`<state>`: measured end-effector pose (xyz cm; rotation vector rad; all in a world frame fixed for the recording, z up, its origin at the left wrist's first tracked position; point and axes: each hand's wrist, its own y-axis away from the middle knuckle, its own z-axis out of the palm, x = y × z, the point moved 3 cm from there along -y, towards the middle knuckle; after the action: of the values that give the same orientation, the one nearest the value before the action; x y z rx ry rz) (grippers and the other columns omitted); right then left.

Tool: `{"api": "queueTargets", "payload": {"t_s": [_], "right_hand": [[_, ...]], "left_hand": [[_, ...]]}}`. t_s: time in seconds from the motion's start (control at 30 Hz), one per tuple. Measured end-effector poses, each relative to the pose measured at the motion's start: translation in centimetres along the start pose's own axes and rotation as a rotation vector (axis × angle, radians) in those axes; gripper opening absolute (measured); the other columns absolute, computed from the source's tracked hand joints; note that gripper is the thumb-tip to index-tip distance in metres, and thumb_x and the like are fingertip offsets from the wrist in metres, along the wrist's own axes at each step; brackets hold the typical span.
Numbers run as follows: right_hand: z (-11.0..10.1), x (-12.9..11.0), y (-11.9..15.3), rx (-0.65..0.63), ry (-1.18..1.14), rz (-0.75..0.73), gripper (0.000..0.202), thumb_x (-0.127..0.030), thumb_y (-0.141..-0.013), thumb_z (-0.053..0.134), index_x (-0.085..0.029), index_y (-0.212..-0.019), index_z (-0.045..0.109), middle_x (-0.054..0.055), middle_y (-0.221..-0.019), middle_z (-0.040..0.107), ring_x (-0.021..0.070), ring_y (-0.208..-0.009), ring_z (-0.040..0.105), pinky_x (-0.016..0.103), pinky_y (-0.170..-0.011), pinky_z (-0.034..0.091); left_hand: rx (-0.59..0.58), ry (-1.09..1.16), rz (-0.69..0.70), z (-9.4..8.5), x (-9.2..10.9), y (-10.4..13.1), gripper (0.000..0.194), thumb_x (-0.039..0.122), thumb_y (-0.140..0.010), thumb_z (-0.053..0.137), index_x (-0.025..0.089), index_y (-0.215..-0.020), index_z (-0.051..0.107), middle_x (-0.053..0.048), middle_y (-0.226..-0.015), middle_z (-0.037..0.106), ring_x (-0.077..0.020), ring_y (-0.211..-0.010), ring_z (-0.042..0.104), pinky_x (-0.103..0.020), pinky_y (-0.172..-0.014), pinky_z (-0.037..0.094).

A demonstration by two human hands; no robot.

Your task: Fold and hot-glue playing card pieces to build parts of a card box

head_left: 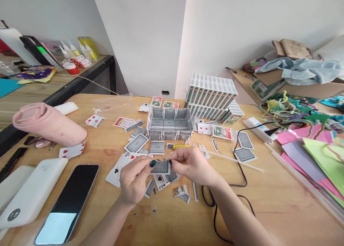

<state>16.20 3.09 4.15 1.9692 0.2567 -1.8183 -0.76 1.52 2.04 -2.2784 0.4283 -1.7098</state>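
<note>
Between my hands is a small grey-patterned playing card piece (pixel 159 167), its back facing me. My left hand (pixel 135 178) pinches its left side, with the thumb on top. My right hand (pixel 189 163) pinches at the upper right edge of the piece; whether anything else is in its fingers I cannot make out. Beyond them stands an open box (pixel 170 126) built of playing cards with the patterned backs showing. Loose cards (pixel 136 143), whole and cut, lie around and under my hands. A yellow glue gun or tool (pixel 181 146) lies partly hidden behind my right hand.
Stacked card packs (pixel 211 93) stand at the back right. A black cable (pixel 243 174) runs from a power strip (pixel 259 129) across the right side. At left lie a phone (pixel 68 203), a white power bank (pixel 34 192) and a pink roll (pixel 49 124). Coloured paper (pixel 317 156) sits far right.
</note>
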Motion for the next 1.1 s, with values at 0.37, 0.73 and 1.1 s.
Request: {"api": "queueTargets", "payload": {"t_s": [0.37, 0.73, 1.1], "right_hand": [[-0.3, -0.2, 0.0, 0.010, 0.060, -0.027, 0.020, -0.017, -0.071, 0.054, -0.016, -0.087, 0.067, 0.001, -0.072, 0.068, 0.0116, -0.060, 0.059, 0.021, -0.055, 0.046], [-0.2, 0.2, -0.4, 0.046, 0.300, -0.112, 0.013, -0.021, -0.081, 0.050, -0.018, -0.076, 0.061, -0.002, -0.061, 0.061, 0.0095, -0.052, 0.053, 0.018, -0.048, 0.039], [-0.2, 0.9, -1.0, 0.204, 0.362, -0.130, 0.014, -0.015, -0.078, 0.048, -0.019, -0.076, 0.062, 0.001, -0.066, 0.065, 0.0136, -0.059, 0.059, 0.023, -0.056, 0.045]], "left_hand": [[0.019, -0.059, -0.004, 0.2, -0.1, -0.1, 0.020, 0.021, -0.084, 0.051, 0.017, -0.073, 0.067, -0.001, -0.065, 0.063, -0.0123, -0.059, 0.055, -0.022, -0.054, 0.044], [0.044, -0.281, 0.137, 0.7, 0.6, -0.4, 0.012, 0.017, -0.078, 0.056, 0.018, -0.068, 0.062, -0.001, -0.065, 0.066, -0.0125, -0.059, 0.059, -0.023, -0.059, 0.047], [-0.052, -0.159, -0.160, 0.7, -0.3, -0.6, 0.027, 0.031, -0.083, 0.052, 0.017, -0.063, 0.061, 0.001, -0.055, 0.057, -0.0114, -0.052, 0.050, -0.021, -0.049, 0.039]]}}
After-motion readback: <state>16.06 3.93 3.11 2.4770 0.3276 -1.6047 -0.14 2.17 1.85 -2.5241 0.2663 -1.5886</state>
